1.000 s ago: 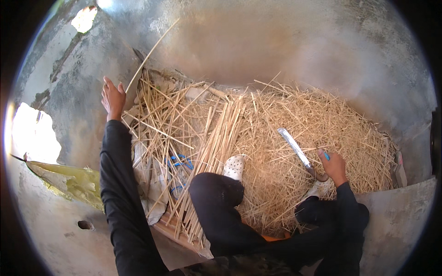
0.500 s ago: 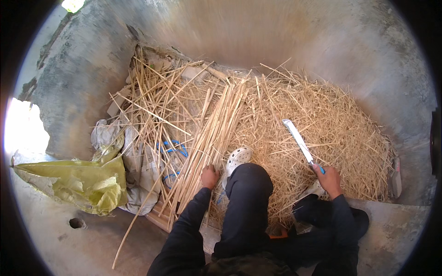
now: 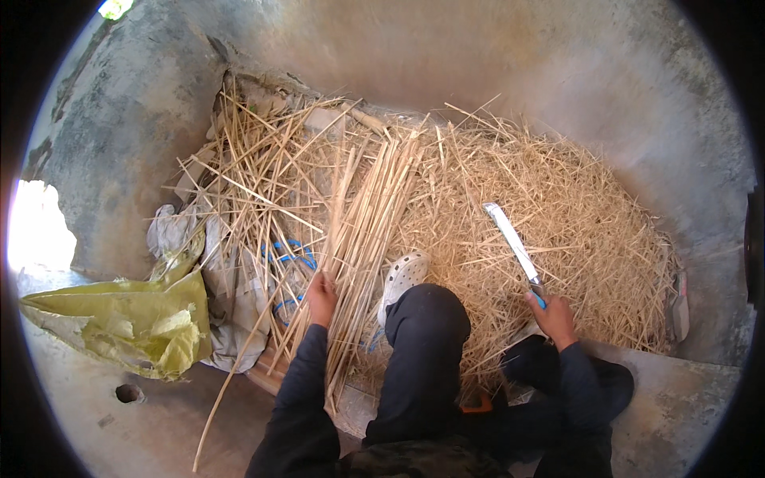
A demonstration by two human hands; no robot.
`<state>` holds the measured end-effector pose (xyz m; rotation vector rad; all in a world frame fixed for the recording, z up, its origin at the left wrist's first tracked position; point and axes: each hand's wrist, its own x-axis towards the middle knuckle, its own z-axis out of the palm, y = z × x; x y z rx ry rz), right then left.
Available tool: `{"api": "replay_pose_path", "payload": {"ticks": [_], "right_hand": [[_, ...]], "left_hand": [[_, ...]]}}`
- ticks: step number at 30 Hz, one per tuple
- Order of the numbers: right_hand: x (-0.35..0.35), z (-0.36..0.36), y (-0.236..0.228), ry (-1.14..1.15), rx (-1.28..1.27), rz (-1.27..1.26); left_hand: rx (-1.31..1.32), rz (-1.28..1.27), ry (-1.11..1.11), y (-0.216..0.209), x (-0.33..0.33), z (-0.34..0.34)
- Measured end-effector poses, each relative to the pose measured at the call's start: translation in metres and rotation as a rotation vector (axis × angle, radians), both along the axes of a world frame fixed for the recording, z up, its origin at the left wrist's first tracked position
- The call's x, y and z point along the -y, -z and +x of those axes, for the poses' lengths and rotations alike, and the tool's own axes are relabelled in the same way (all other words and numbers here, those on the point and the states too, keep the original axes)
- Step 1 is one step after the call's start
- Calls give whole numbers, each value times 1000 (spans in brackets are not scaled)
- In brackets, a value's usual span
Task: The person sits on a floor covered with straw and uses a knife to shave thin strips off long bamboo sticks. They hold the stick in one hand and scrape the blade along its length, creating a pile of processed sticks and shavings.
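A bundle of long pale split sticks (image 3: 373, 215), bamboo-like, lies slanting up the middle, left of my foot in a pale perforated clog (image 3: 405, 280). My left hand (image 3: 322, 301) is at the bundle's left edge, its fingers closed around some sticks there; the fingertips are partly hidden. My right hand (image 3: 555, 319) is wrapped round the blue handle of a long knife (image 3: 514, 241). The knife's straight, light blade points up and to the left above the straw-like shavings, clear of the bundle.
Loose sticks (image 3: 239, 179) lie crossed at the far left, with blue cord (image 3: 288, 253) beneath. A torn yellow sack (image 3: 127, 323) hangs at the left. A heap of shavings (image 3: 590, 231) fills the right side, and a curved concrete wall (image 3: 494, 56) stands behind.
My left hand has moved from the bundle's right side to its left edge and a little farther away. The bundle's near end has shifted right. My right hand still holds the knife, nearly in place.
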<state>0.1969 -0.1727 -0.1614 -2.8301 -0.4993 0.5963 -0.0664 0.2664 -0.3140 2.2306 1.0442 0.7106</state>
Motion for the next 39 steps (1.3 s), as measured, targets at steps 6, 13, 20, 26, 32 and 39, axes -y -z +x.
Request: {"api": "replay_pose_path", "payload": {"ticks": [6,13,20,26,32,39], "right_hand": [[2,-3,17,-90,-2,25],[1,-18,17,-55,45,92],[-19,-35,6,-90,-94,61],[-14,-36,5,-58,-90,94],[-17,-38,11,-54,-113,67],[-18,-40,23,-97,-126,41]], "left_hand": [[-30,412,-47,-103,-197,-18],[-291,865,-537,-234,-307,23],[-530,23,96,-29,-88,49],[-508,188,-95,85,54,25],[-546,179,-156,89,54,28],[-319,-155,-123,64,57,25]]}}
